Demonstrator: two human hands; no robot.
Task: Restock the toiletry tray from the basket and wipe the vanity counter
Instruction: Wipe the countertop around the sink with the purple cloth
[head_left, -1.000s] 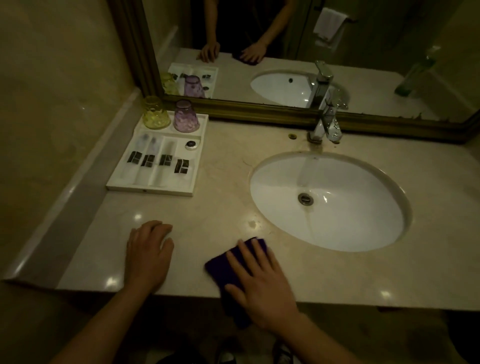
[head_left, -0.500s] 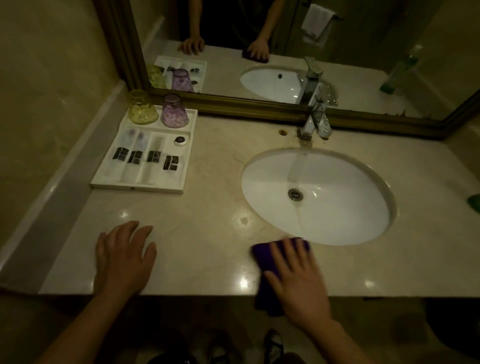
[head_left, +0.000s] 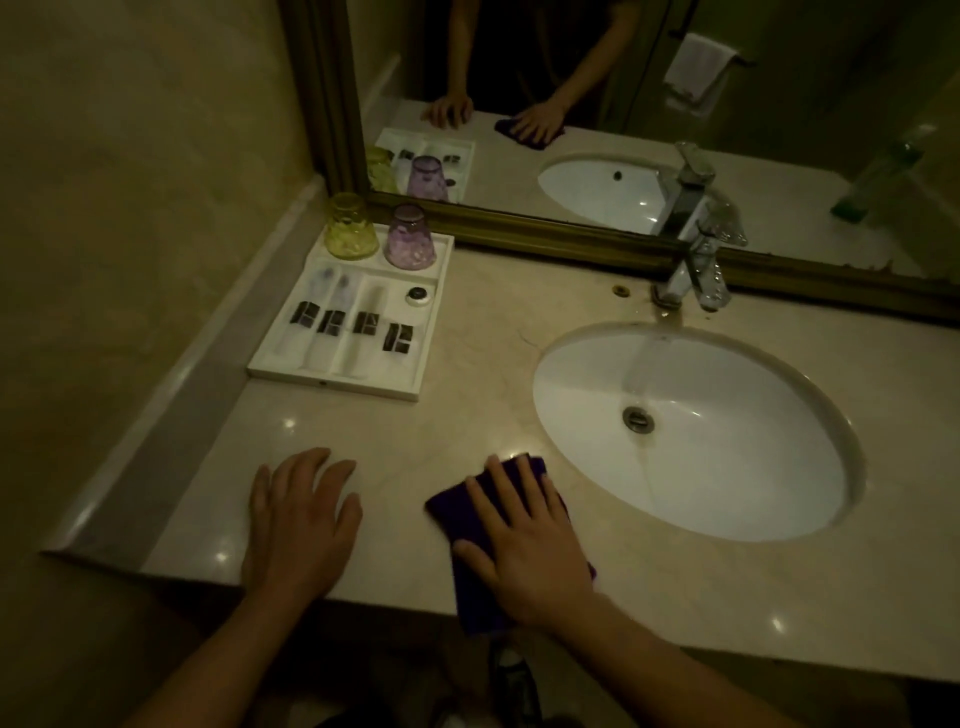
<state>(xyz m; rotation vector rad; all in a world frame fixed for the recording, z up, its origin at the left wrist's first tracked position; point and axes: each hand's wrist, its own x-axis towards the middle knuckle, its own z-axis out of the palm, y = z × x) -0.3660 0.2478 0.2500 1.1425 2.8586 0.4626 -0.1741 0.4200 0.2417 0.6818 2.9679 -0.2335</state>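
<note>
My right hand (head_left: 524, 545) presses flat on a dark purple cloth (head_left: 457, 512) at the front edge of the beige vanity counter (head_left: 467, 374), just left of the sink; part of the cloth hangs over the edge. My left hand (head_left: 298, 519) rests flat on the counter to the left, fingers spread, holding nothing. The white toiletry tray (head_left: 332, 382) sits at the back left, holding several wrapped white items with dark labels (head_left: 332, 322) and a small round item (head_left: 418, 296).
A yellow glass (head_left: 350, 226) and a purple glass (head_left: 410, 236) stand upside down at the tray's back. The white oval sink (head_left: 727, 467) and chrome faucet (head_left: 696, 265) lie right. A framed mirror (head_left: 519, 228) backs the counter. A wall bounds the left.
My right hand slid the cloth right along the front edge, then back left to its spot beside the sink. My left hand stayed flat on the counter.
</note>
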